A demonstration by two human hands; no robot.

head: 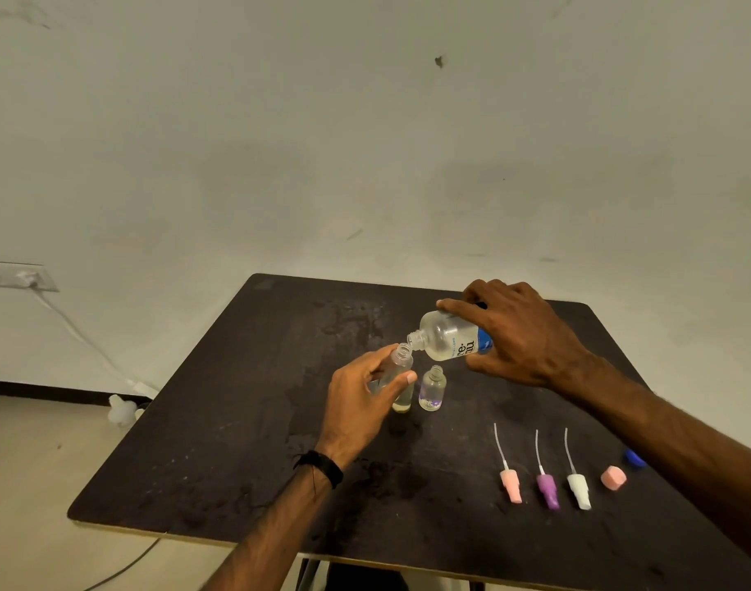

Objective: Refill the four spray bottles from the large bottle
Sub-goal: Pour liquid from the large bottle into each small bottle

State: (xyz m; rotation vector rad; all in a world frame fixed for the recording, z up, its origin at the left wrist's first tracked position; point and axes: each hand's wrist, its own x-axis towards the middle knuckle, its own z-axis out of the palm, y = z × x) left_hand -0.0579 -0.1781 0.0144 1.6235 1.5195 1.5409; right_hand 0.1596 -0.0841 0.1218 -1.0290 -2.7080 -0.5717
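Note:
My right hand (516, 334) grips the large clear bottle (446, 337) with a blue label, tipped nearly flat, its open mouth pointing left. My left hand (361, 403) holds a small clear spray bottle (397, 366) tilted, its open neck right under the large bottle's mouth. A second small open bottle (432, 388) with purple print stands upright just right of my left hand. Behind my left fingers stands another small bottle (402, 400), mostly hidden, with a little yellowish liquid at its base.
On the dark table (237, 441), front right, lie a pink sprayer head (510, 484), a purple one (547, 490), a white one (578, 490), a pink cap (613, 477) and a blue cap (635, 457). The tabletop looks wet in patches. A white wall stands behind.

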